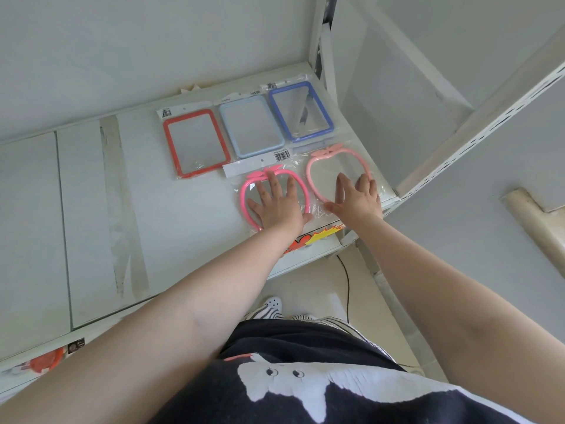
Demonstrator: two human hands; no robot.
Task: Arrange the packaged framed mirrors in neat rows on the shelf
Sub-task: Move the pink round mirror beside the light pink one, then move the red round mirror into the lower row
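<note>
Five packaged framed mirrors lie flat on the white shelf (146,185). The back row holds a red rectangular one (171,148), a light blue one (226,130) and a dark blue one (276,113). In front lie a bright pink apple-shaped mirror (244,194) and a pale pink apple-shaped mirror (312,175). My left hand (276,206) presses flat on the bright pink one with its fingers spread. My right hand (356,197) rests flat on the lower right part of the pale pink one, fingers apart.
Strips of clear tape (122,209) run across the shelf's left half. A white upright and slotted rail (477,127) bound the shelf on the right. A lower shelf edge shows an orange object (46,361). A black cable (347,283) lies on the floor below.
</note>
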